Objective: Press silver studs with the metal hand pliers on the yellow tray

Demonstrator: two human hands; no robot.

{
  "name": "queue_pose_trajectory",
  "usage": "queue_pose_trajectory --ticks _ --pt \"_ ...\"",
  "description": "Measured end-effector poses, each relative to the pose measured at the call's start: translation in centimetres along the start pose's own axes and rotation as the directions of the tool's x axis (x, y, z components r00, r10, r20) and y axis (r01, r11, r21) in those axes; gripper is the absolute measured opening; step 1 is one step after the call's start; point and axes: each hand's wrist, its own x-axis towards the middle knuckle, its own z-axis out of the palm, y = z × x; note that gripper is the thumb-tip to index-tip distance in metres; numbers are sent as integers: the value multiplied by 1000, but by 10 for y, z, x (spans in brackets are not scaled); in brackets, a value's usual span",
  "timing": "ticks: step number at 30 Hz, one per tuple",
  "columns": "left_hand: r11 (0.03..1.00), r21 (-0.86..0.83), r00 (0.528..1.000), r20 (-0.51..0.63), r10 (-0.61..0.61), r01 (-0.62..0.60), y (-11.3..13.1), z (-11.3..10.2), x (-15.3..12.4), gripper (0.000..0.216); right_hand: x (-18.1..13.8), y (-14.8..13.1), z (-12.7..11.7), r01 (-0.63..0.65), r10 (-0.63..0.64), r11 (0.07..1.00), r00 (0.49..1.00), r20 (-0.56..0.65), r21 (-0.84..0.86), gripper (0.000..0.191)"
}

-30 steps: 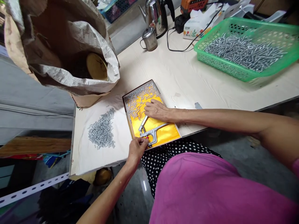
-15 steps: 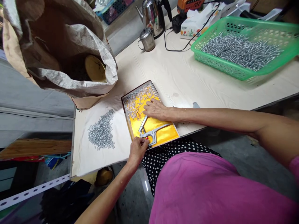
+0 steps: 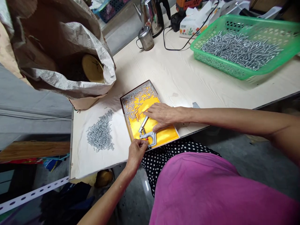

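A grey hand press pliers [image 3: 152, 136] with a spring and a small red part lies in a shallow tray [image 3: 128, 126] lined with yellow cloth. My left hand [image 3: 137, 152] is at the jaw end, thumb and fingertips pinched together beside the red part; whatever they hold is too small to make out. Across the handles lies my right hand [image 3: 162, 115], fingers over the upper handle and thumb down at the lower one. Small silvery metal pins [image 3: 133, 101] are scattered over the far and left side of the cloth, just beyond my right fingertips.
A heap of similar pins [image 3: 100, 132] lies on the table left of the tray. A large open sack [image 3: 93, 93] with a yellow bowl [image 3: 92, 68] inside stands behind it. Back right is a green basket [image 3: 222, 65] of metal pieces. A lidded metal cup [image 3: 145, 40] and kettle [image 3: 152, 17] stand behind.
My right hand has shifted back from the pins, and its thumb has come down over the lower handle. My left hand stays pinched at the jaw. The view has shifted slightly.
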Motion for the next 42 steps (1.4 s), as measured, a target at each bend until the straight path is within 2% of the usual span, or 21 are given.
queue_pose_trajectory --ticks 2,4,8,12,15,17,19,22,24,27,31,36,40,42 --pt "1000 -6 1000 -11 -4 4 0 1 0 33 -11 -1 -1 43 -43 999 999 -16 -6 79" --pt "1000 -20 1000 -14 1 -1 -1 1 0 34 -19 -2 1 62 -63 998 997 -38 -26 82" --pt "1000 -26 1000 -4 9 -9 -1 2 1 34 -26 -7 3 43 -44 998 999 -32 -40 80" --pt "999 47 1000 -18 14 -13 1 0 -2 31 -28 -12 2 31 -30 999 999 15 -16 71" --pt "983 146 990 -71 118 -107 5 1 -8 28 -31 -17 5 19 -19 1000 1000 -3 22 66" --pt "938 249 949 -145 281 -240 10 3 -10 22 -33 -20 9 10 -9 999 1000 -25 47 66" --pt "844 368 868 -160 471 -390 18 6 -5 29 -35 -22 12 4 0 998 998 -60 60 64" --pt "671 473 754 -23 657 -571 30 11 15 59 -39 -23 14 19 -8 995 992 -123 93 64" --pt "610 494 729 73 681 -620 37 13 29 68 -41 -23 12 3 12 994 990 -138 109 69" --pt "584 534 744 136 654 -611 43 12 41 66 -42 -27 10 -101 105 994 991 -87 46 62" --pt "579 566 752 115 649 -587 46 12 36 52 -40 -40 7 -193 192 978 981 -23 -76 45" --pt "626 554 786 89 612 -550 49 14 27 35 -42 -50 8 -174 178 982 983 46 -70 18" --pt "643 533 800 115 589 -550 49 14 28 16 -42 -50 16 -166 165 986 984 61 8 14" --pt "644 520 794 116 597 -561 47 14 30 14 -41 -49 19 -155 154 988 987 49 16 12"
